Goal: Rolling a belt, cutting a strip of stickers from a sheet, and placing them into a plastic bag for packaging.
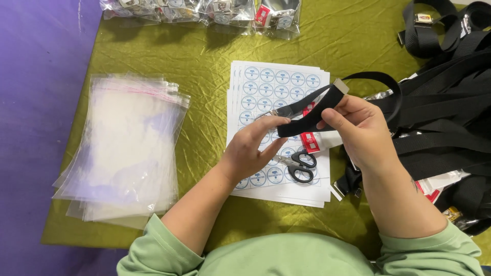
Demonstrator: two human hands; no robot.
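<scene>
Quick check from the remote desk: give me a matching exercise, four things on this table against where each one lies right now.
Things:
1. scissors
2. clear bags
3. black strap
4. packed bags

Places:
A. held between the left hand and the right hand
B. along the far edge of the green cloth
C. stacked left of the sticker sheets
D. lying on the sticker sheets

Pairs: 1-D, 2-C, 3-A, 4-B
</scene>
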